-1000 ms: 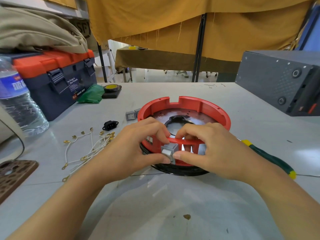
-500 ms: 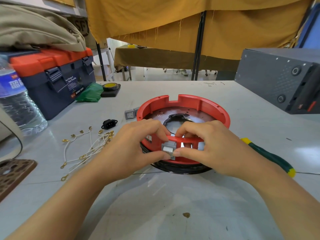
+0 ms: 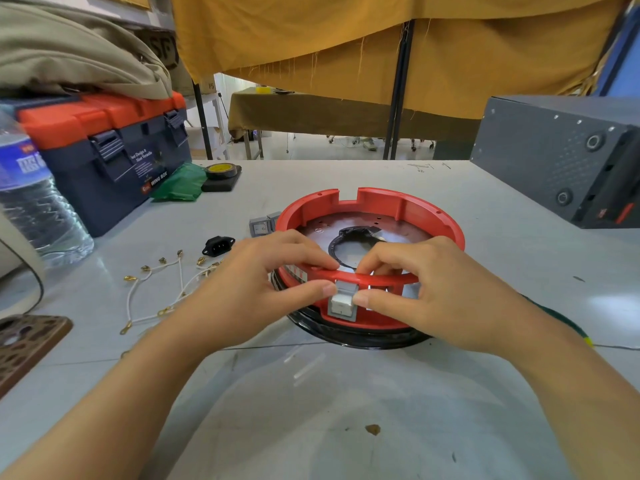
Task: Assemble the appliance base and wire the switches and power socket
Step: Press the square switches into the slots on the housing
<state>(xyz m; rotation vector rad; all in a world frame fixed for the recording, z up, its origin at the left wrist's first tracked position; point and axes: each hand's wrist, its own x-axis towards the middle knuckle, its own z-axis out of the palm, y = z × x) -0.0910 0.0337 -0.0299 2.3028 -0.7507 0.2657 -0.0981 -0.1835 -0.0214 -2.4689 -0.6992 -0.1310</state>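
Far left: water bottle [image 3: 33, 195], blue-orange toolbox [image 3: 114, 147], green bag [image 3: 180, 183], tape roll [image 3: 223, 170]. On the table [image 3: 346, 410]: white leads [image 3: 162, 289], black power socket [image 3: 217, 244], two spare switches [image 3: 265, 224] just left of the red base [image 3: 372, 251]. Left hand [image 3: 249, 289] and right hand [image 3: 433, 289] both pinch a grey switch [image 3: 341, 301] at the base's near wall, thumbs at its sides, fingers curled over the rim. Right forearm covers most of the screwdriver [image 3: 568, 323]. Grey box [image 3: 568, 157] far right.

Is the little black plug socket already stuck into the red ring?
No, the black socket lies loose on the table, left of the red ring.
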